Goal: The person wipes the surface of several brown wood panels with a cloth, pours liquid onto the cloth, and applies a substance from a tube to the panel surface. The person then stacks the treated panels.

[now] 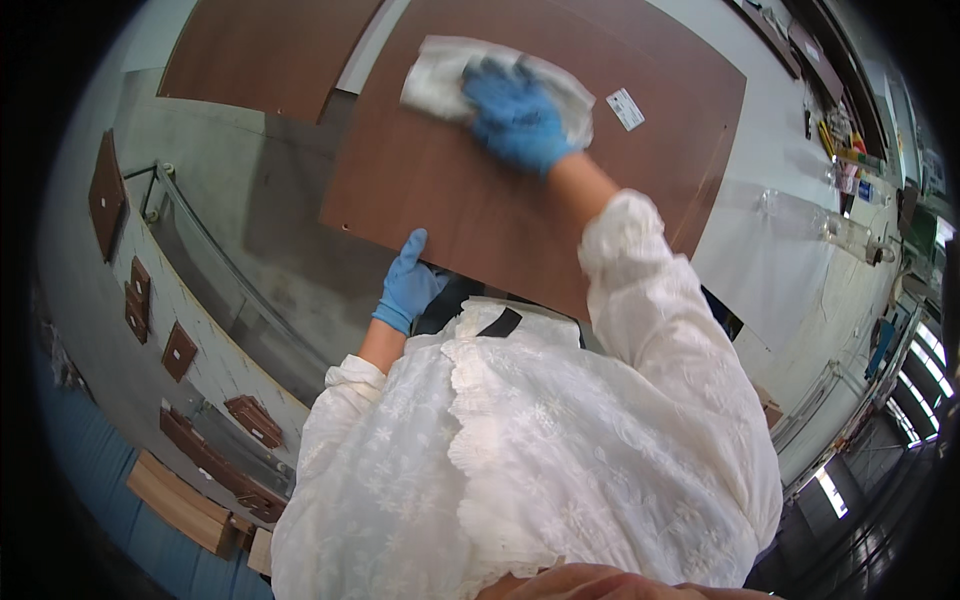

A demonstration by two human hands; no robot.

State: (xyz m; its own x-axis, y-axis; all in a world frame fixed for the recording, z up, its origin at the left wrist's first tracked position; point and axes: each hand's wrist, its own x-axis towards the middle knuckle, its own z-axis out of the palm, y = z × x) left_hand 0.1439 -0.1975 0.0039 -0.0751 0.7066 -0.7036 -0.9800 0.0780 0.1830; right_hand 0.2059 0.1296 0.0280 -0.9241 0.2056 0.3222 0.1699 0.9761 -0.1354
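A large brown board lies in front of me, its near edge close to my body. My right hand, in a blue glove, presses a white cloth against the board's upper surface. Its fingertips look dark and slightly blurred. At the near left edge of the board is my left hand, also blue-gloved. Its thumb rests up along that edge, and its other fingers are partly hidden below the board. A small white label sits on the surface, right of the cloth.
Another brown board lies at the far left. A clear plastic bottle rests on its side on the white table to the right, near assorted small items. Several small brown pieces and a metal rail are at the left.
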